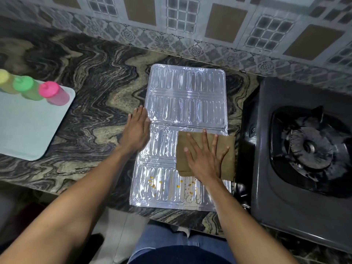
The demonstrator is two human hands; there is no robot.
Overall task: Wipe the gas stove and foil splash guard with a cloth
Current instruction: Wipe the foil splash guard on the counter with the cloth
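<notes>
Patterned wall tiles run across the top of the frame above a dark marbled tabletop (91,77). At centre the foil splash guard (187,96) lies flat, its lower right part hidden under a brown cloth (226,147) and the forearm. Yellow crumbs (154,184) dot its lower panel. The gas stove (304,149) is cut off at the right edge. The right hand (204,159) presses flat on the cloth, fingers spread apart. The left hand (136,128) lies palm-down on the guard's left edge, fingers together. Blurred bottles (54,93) stand on a tray (24,130) at left.
</notes>
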